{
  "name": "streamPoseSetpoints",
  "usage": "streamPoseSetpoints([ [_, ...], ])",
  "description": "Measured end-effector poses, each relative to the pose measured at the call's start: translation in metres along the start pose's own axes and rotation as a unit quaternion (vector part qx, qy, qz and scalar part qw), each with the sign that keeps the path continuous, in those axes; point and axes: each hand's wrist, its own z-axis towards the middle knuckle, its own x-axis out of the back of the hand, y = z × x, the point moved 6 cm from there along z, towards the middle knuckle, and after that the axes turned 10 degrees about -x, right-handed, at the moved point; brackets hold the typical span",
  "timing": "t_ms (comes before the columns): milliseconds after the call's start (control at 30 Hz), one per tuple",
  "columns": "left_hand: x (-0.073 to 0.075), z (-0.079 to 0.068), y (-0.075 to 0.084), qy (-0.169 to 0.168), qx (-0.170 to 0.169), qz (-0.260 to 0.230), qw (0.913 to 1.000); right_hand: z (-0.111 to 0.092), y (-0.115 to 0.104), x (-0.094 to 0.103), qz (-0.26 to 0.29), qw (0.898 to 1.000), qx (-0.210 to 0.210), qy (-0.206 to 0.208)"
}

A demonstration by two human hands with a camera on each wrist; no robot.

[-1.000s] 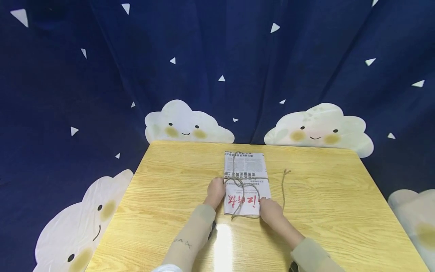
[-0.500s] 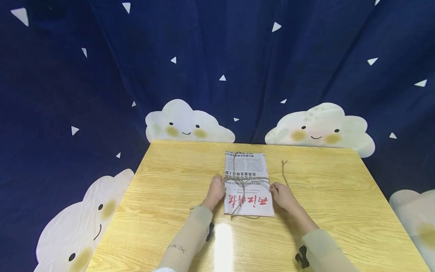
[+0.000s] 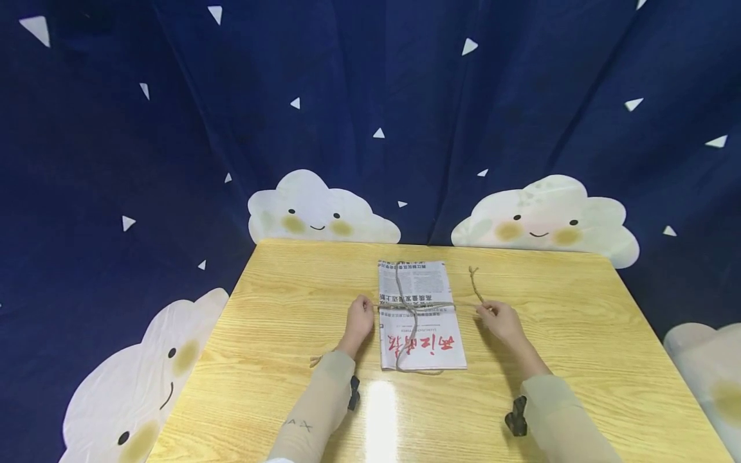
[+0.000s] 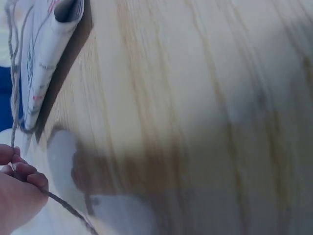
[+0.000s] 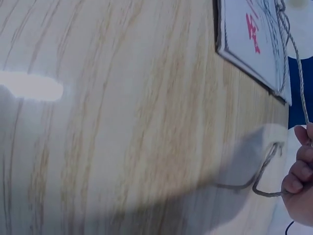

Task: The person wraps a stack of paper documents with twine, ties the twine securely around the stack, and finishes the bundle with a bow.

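A folded newspaper (image 3: 425, 350) with red print lies on the table, wrapped lengthwise and crosswise with brown twine (image 3: 415, 328). To its left, my left hand (image 3: 359, 318) pinches one length of the twine, its fingers curled. On the other side my right hand (image 3: 502, 320) grips another length. Both lengths run taut from the crossing at the paper's middle. In the left wrist view, a tail of twine (image 4: 68, 207) trails out below the left fingers. The right wrist view has a bent twine end (image 5: 266, 164) hanging out of the right fist.
The wooden table (image 3: 278, 276) extends around the newspaper on every side. A dark blue curtain (image 3: 347, 77) with white clouds and triangles hangs behind it. Dark wrist-worn devices (image 3: 517, 417) sit under the forearms.
My right hand has moved right and up from the paper's lower corner, drawing its twine outward. My left hand has shifted slightly left. The loose loops over the paper have straightened into a tight line.
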Motion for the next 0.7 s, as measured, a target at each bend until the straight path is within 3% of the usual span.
streamPoseSetpoints([
  [100,0.004,0.002,-0.009,0.002,0.010,-0.001,1.0000,-0.001,0.004,0.002,-0.004,1.000,0.000,-0.005],
  [200,0.011,0.001,-0.004,0.001,0.021,0.008,0.9998,-0.002,0.007,0.002,-0.004,1.000,-0.004,-0.011],
  [233,0.016,-0.002,0.002,-0.011,0.048,0.014,0.9987,-0.002,0.008,0.002,-0.005,1.000,-0.005,-0.014],
  [433,0.031,-0.010,0.004,-0.021,0.059,0.028,0.9976,-0.003,0.014,0.003,-0.023,0.999,-0.025,-0.015],
  [700,0.049,-0.013,-0.017,0.034,0.087,0.082,0.9922,-0.007,0.022,0.006,-0.056,0.998,-0.028,-0.011],
])
